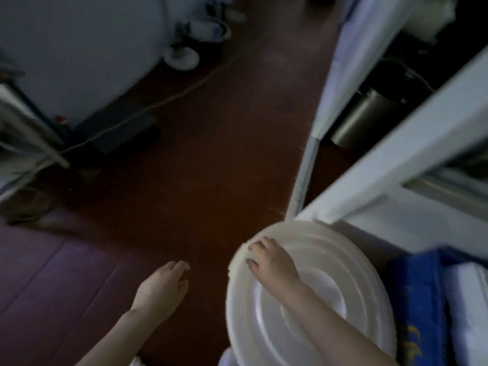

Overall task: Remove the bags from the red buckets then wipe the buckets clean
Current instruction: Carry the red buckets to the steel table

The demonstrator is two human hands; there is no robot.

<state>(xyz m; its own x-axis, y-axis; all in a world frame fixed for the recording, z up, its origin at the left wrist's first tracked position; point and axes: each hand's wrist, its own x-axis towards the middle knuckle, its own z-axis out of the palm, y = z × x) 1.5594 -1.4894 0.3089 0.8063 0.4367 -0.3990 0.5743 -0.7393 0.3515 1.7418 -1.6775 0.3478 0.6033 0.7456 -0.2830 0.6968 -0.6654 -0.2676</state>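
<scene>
White plastic lid (pixel 330 273), round and ribbed, at 5 o'clock, with the right hand (pixel 269 260) resting on it. Its fingers lie close together on the top, tips near the rim at the lid's 10 o'clock edge, clamped on nothing. Left hand (pixel 163 283), at 7 o'clock, hovers over the dark red-brown floor (pixel 198 154), fingers relaxed, slightly apart, holding nothing. No red bucket or bag is visible; whether the lid caps one cannot be told in this blurred view. Blue package (pixel 414 299) at 4 o'clock; steel cylinder (pixel 367 114) at 2 o'clock. Step judged: gaining access to a bucket, before bag removal. The next move probably calls for a firm hold on the rim and a clean lift.
</scene>
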